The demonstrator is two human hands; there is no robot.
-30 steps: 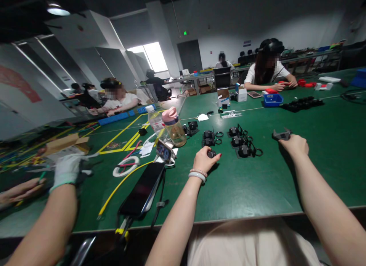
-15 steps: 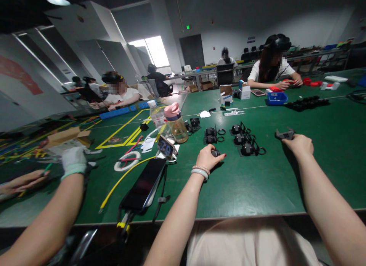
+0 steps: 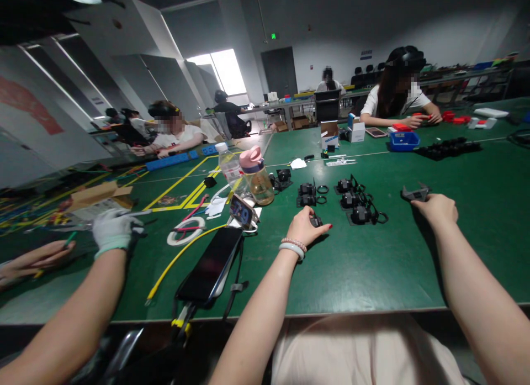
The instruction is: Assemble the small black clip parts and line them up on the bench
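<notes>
Held a small black fitting in the left hand, with thumb and fingers closed narrowly about it, low at the green tabletop; could not tell of any contact between piece and surface. Gripped a dark caliper in the right hand, with fingers folded around it and partly hidden, and pointed its jaws forward and to the left, well apart from the fitting. Could not tell the gap between those jaws. Wore a beaded bracelet and a pale bangle on the left wrist. Had a pair of black fittings just beyond the left hand, with two black rings beside them, and a slanting row of three more fittings between the hands. Had, farther left, a pink-lidded bottle beside a clear water bottle, a small propped display with lit digits, a black phone and a yellow cable. Shared the table with co-workers: a white-gloved hand and a bare hand at far left, and a person near a blue bin across on the right.
</notes>
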